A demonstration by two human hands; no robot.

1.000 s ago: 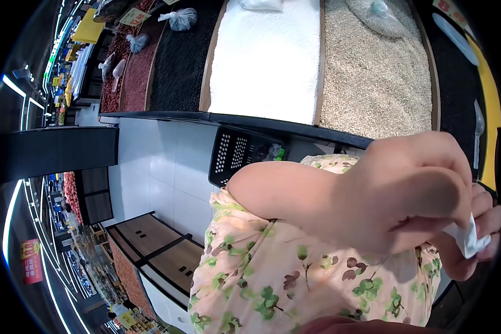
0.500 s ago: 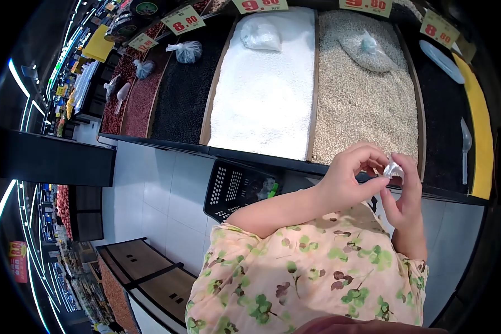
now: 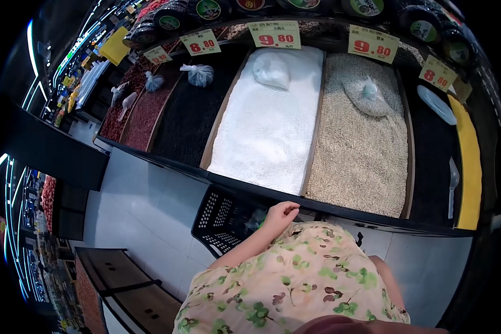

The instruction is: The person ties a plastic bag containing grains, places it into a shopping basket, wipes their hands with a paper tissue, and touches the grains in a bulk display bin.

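Observation:
My left hand (image 3: pixel 282 214) is curled closed in front of the black front edge of the bins (image 3: pixel 250 192). Whatever its fingers may hold is hidden. Only part of my right arm (image 3: pixel 389 281) shows beside the floral garment (image 3: pixel 295 278); the hand itself is out of sight. Just left of my left hand is a black perforated basket (image 3: pixel 214 214) with a clear bag and something green inside. Beyond the edge lie a bin of white grains (image 3: pixel 261 131) and a bin of beige grains (image 3: pixel 359 156), each with a tied plastic bag on top.
Dark and red grains (image 3: pixel 192 119) fill bins at the left, with small tied bags. A clear scoop (image 3: pixel 452 186) lies on dark grains at the right, by a yellow strip (image 3: pixel 466 167). Price signs (image 3: pixel 274 34) and round-labelled packages line the back. Wooden cabinets (image 3: pixel 128 278) stand lower left.
My hands have parted: the left moved down and left to beside the basket, the right dropped out of view. The white crumpled piece between them no longer shows. The view has tilted up.

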